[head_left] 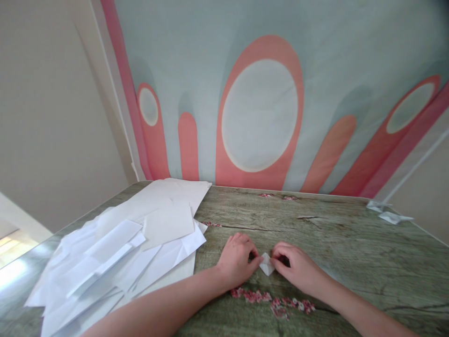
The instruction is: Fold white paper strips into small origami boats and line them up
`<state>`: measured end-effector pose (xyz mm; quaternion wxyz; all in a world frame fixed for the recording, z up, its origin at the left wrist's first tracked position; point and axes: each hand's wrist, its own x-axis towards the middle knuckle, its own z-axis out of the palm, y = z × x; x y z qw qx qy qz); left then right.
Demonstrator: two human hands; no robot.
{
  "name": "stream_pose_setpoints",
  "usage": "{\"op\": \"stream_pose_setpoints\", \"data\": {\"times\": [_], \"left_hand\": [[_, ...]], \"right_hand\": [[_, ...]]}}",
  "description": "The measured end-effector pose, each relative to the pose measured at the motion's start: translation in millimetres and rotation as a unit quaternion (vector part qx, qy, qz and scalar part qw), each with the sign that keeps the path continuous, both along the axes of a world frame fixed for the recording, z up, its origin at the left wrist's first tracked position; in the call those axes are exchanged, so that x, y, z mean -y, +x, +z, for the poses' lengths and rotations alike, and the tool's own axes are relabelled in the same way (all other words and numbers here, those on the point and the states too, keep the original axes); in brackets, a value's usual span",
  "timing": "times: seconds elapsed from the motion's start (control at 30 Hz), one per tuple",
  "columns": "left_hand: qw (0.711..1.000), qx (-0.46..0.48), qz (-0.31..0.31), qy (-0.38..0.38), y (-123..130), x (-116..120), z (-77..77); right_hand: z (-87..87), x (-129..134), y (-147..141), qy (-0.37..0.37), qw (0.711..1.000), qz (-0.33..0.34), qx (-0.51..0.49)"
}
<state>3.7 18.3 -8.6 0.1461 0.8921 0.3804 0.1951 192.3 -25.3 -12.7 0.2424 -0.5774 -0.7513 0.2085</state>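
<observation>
Between my two hands is a small white folded paper [267, 265], roughly diamond-shaped, just over the table top. My left hand [239, 261] pinches its left corner between thumb and fingertips. On the opposite side, my right hand [293, 264] has thumb and index finger closed on the right corner. The other fingers of both hands are curled, and some fingertips are hidden behind the knuckles.
A wood-patterned table [336, 234] with pink blossom print lies under my hands. Loose white paper sheets [168, 224] are heaped at the left. Two small folded paper pieces [394, 217] rest at the far right edge. A patterned backdrop [326, 61] rises behind the table.
</observation>
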Motion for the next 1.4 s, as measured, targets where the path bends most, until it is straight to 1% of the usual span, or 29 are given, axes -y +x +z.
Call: {"op": "stream_pose_setpoints", "data": {"times": [0.27,0.6,0.93,1.1,1.2,1.3,1.4], "left_hand": [[1.000,0.001,0.004,0.009,1.1,-1.4,-2.0],[1.000,0.001,0.010,0.010,1.1,-3.1,-1.1],[1.000,-0.005,-0.003,0.013,1.3,-1.7,2.5],[1.000,-0.003,-0.016,0.025,0.4,0.1,1.8],[0.999,-0.010,-0.031,0.033,-0.2,0.3,0.2],[0.998,-0.026,-0.040,0.045,-0.6,0.5,0.9],[0.995,-0.060,-0.054,0.064,-1.2,2.8,6.1]], "right_hand": [[-2.6,-1.6,-0.6,-0.011,0.999,-0.033,0.035],[-8.1,-4.6,0.6,-0.018,0.996,-0.048,0.074],[-8.5,-4.7,0.6,-0.016,0.996,-0.038,0.081],[-4.8,-3.3,-1.3,-0.024,0.998,-0.042,0.046],[-2.3,-1.0,-2.4,-0.023,0.999,-0.030,0.025],[-1.7,1.1,-2.3,-0.011,0.999,-0.017,0.028],[-3.2,1.7,-1.5,0.016,0.999,-0.002,0.041]]}}
